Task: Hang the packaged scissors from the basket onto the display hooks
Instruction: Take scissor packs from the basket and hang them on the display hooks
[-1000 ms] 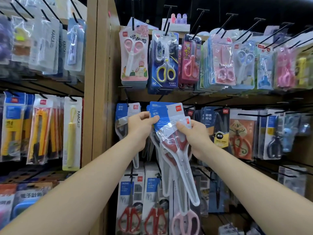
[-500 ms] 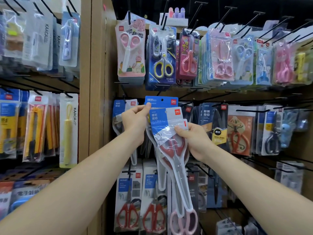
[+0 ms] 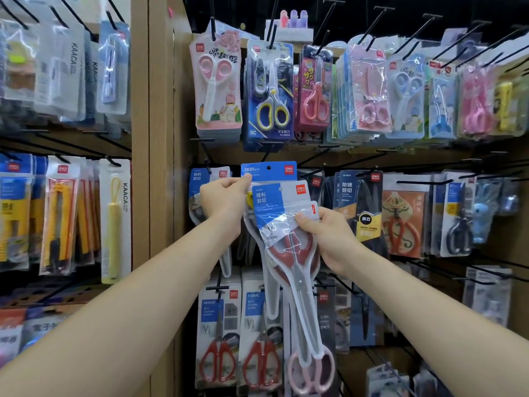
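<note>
My left hand (image 3: 226, 194) pinches the left edge of a scissors pack with a blue header card (image 3: 269, 171), raised in front of the middle row of hooks; its hang hole shows near the top. My right hand (image 3: 329, 239) grips a fanned bunch of clear packs (image 3: 283, 222) holding red-handled scissors, blades pointing down. A pink-handled pair (image 3: 310, 368) hangs lowest in that bunch. A black display hook (image 3: 267, 154) juts out just above the raised blue card. No basket is in view.
Wooden pegboard shelving carries rows of packed scissors on black hooks: a pink pack (image 3: 217, 81), a blue pack with yellow-handled scissors (image 3: 270, 90), an orange-handled pack (image 3: 400, 222), red HOME scissors (image 3: 217, 339). A wooden upright (image 3: 160, 138) splits off the left bay of yellow cutters (image 3: 60, 213).
My left hand has lifted the blue-headed pack up out of the bunch, toward the hook. My right hand has stayed on the other packs, lowering slightly.
</note>
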`<act>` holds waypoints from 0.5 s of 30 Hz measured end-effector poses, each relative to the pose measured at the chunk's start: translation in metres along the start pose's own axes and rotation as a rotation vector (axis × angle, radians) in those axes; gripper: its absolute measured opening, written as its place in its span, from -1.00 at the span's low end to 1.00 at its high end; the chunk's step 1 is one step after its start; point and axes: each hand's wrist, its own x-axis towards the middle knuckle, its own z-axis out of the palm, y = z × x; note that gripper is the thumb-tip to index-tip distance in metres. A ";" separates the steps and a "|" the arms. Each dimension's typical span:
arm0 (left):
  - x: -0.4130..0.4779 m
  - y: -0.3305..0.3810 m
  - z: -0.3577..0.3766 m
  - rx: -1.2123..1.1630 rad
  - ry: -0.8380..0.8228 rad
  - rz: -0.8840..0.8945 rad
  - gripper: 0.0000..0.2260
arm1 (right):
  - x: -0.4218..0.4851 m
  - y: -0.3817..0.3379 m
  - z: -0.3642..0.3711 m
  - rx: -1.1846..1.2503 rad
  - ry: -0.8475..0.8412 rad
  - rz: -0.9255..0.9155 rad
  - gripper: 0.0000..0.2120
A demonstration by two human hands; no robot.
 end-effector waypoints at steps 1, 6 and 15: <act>0.001 -0.001 -0.002 0.009 -0.011 -0.009 -0.82 | 0.000 0.002 0.000 -0.003 -0.001 -0.003 -0.85; -0.003 0.002 -0.003 0.046 -0.047 0.033 -0.83 | -0.002 0.007 -0.002 -0.014 0.011 -0.015 -0.82; -0.001 0.004 0.004 0.071 0.051 0.042 -0.78 | 0.000 -0.001 -0.005 -0.016 0.000 -0.022 -0.80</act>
